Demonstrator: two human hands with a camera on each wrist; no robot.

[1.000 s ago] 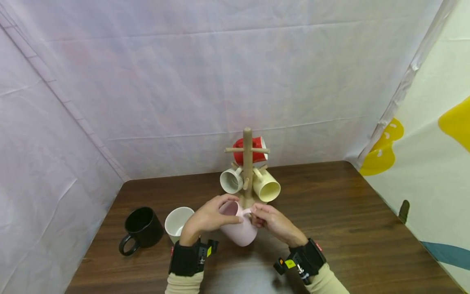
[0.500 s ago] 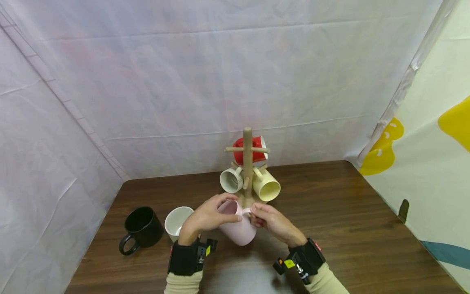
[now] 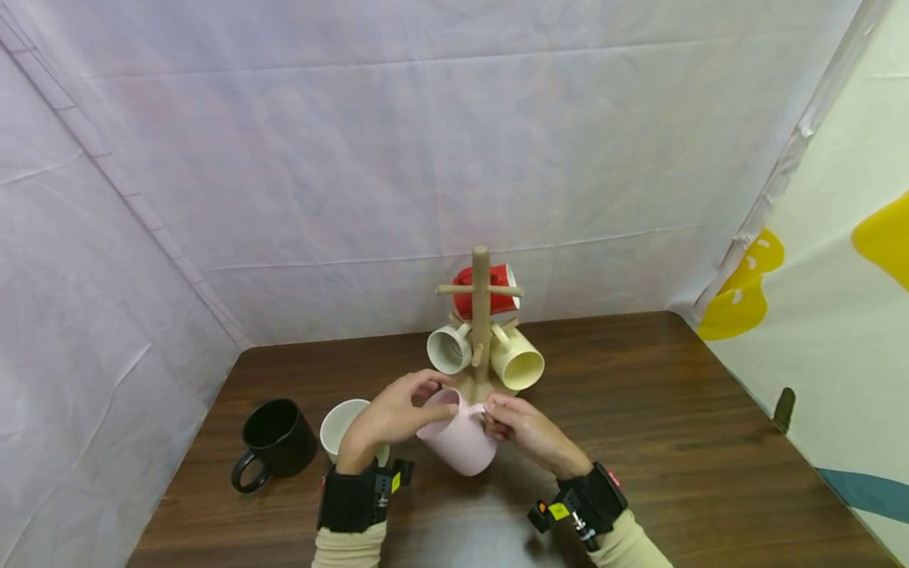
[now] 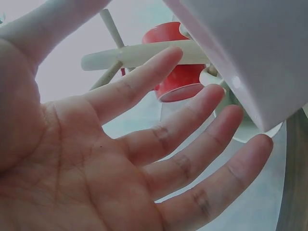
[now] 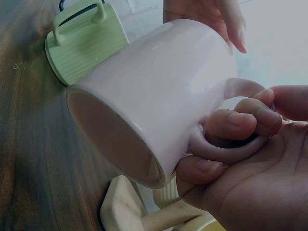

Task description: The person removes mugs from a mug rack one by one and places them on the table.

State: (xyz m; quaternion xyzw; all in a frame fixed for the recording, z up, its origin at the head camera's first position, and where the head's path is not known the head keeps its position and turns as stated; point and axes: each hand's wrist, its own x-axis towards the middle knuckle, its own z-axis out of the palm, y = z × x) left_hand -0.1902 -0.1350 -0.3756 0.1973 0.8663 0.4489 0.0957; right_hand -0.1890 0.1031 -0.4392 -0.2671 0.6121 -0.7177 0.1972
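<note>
A plain pink mug (image 3: 465,448) hangs tilted in front of the wooden mug tree (image 3: 480,272), above the table. My right hand (image 3: 529,432) grips its handle, and the right wrist view shows fingers hooked through the loop of the mug (image 5: 159,91). Beside the mug's other side is my left hand (image 3: 389,416). In the left wrist view the fingers of this hand (image 4: 110,159) are spread and fairly straight, with nothing held in the palm. On the tree hang a red mug (image 3: 465,304), a pale ribbed mug (image 3: 447,351) and a cream-yellow mug (image 3: 516,356).
To the left on the brown table (image 3: 639,410) a black mug (image 3: 287,450) stands upright. A whitish mug (image 3: 339,426) is next to it, partly hidden by my left hand and looking green in the right wrist view. White sheeting (image 3: 355,181) rises behind the table.
My left hand has eased away to the left, its thumb sliding back toward the pink mug's rim. The right hand and the mug have hardly moved.
</note>
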